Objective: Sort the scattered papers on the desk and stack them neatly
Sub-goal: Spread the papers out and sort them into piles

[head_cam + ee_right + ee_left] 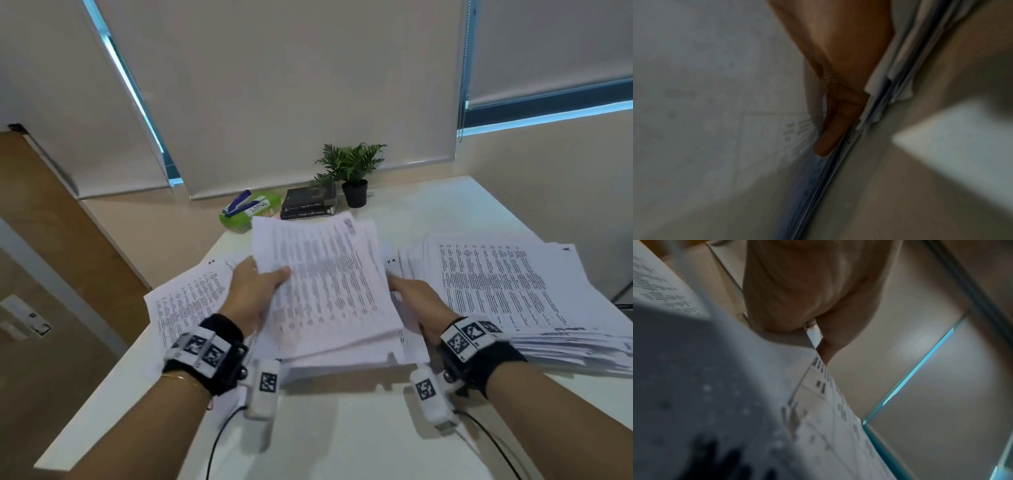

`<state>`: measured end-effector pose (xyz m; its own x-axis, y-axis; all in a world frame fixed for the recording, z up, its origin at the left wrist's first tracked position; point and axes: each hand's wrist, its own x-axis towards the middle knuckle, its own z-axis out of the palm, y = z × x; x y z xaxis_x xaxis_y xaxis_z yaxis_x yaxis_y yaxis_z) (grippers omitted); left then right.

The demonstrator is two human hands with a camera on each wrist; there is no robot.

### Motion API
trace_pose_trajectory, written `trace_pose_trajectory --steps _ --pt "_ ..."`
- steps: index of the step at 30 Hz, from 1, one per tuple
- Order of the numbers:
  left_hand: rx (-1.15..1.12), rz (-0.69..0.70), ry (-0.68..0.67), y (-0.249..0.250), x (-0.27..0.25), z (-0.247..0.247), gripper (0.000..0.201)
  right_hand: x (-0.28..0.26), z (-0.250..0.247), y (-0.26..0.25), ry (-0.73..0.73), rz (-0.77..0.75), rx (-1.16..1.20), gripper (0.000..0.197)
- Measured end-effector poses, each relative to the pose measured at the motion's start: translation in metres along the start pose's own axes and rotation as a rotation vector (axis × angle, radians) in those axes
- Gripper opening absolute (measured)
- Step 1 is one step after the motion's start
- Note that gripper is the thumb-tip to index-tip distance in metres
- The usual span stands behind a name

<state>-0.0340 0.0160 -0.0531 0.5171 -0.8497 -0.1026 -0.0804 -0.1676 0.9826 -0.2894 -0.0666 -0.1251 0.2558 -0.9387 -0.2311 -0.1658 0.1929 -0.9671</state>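
I hold a thick bundle of printed papers (329, 284) tilted above the white desk (342, 428) at its middle. My left hand (270, 279) grips the bundle's left edge, thumb on top and fingers hidden beneath. In the left wrist view that left hand (813, 305) pinches the sheets (789, 394). My right hand (402, 289) holds the right edge, its fingertips hidden under the sheets. In the right wrist view a finger (830, 134) lies along the paper edges (888, 68). A large fanned pile (496, 291) lies at the right. Loose sheets (185, 298) lie at the left.
At the desk's far edge stand a potted plant (354, 178), stacked dark books (308, 204) and a green box (250, 216) with a blue stapler (236, 204) on it. The left sheets overhang the desk's left edge. Cables trail from both wrists over the near desk.
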Motion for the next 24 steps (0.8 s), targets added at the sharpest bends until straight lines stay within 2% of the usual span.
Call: trace_pose_trajectory --steps 2,3,5,7,8,9,11,13,14,15,16,18,19,20,21,24 --pt "0.096 -0.014 -0.053 -0.010 -0.012 0.019 0.088 -0.001 -0.002 -0.002 0.005 0.063 0.062 0.079" --pt "0.135 -0.055 -0.090 -0.018 -0.014 0.026 0.090 -0.002 -0.002 -0.003 -0.020 0.053 0.073 0.090" --pt "0.186 -0.130 -0.173 -0.029 -0.018 0.034 0.071 -0.001 -0.003 0.002 -0.055 -0.001 -0.038 0.105" --pt "0.253 -0.105 -0.192 -0.029 -0.019 0.036 0.040 0.002 -0.004 0.008 -0.035 -0.024 -0.099 0.094" --pt "0.288 -0.079 -0.172 -0.028 -0.015 0.032 0.033 0.003 -0.005 0.011 -0.020 -0.021 -0.105 0.093" --pt "0.327 -0.075 -0.118 -0.034 -0.004 0.026 0.040 0.003 -0.006 0.012 0.003 -0.018 -0.101 0.094" --pt "0.402 -0.094 0.030 -0.035 0.010 0.012 0.076 0.006 -0.008 0.012 0.038 -0.002 -0.064 0.098" --pt "0.391 -0.146 0.172 -0.057 0.044 -0.011 0.113 0.013 -0.010 0.014 0.072 0.007 -0.004 0.103" --pt "0.373 -0.169 0.201 -0.066 0.056 -0.022 0.135 0.013 -0.011 0.014 0.081 0.009 0.002 0.105" --pt "0.326 -0.200 0.213 -0.078 0.071 -0.031 0.148 0.012 -0.011 0.014 0.078 0.004 0.004 0.106" --pt "0.287 -0.232 0.205 -0.082 0.076 -0.034 0.141 0.011 -0.011 0.013 0.068 -0.012 -0.002 0.106" --pt "0.238 -0.233 0.177 -0.065 0.056 -0.025 0.076 0.007 -0.011 0.011 0.035 -0.039 -0.034 0.105" --pt "0.223 -0.226 0.156 -0.056 0.046 -0.020 0.052 0.005 -0.009 0.010 0.026 -0.044 -0.055 0.105" --pt "0.223 -0.232 0.131 -0.053 0.041 -0.015 0.043 0.005 -0.009 0.009 0.014 -0.046 -0.065 0.105" --pt "0.196 -0.227 0.105 -0.054 0.040 -0.010 0.042 0.005 -0.008 0.009 0.010 -0.046 -0.072 0.106" --pt "0.207 -0.149 0.124 -0.052 0.036 0.000 0.057 0.002 -0.007 0.008 0.003 -0.085 -0.063 0.109"
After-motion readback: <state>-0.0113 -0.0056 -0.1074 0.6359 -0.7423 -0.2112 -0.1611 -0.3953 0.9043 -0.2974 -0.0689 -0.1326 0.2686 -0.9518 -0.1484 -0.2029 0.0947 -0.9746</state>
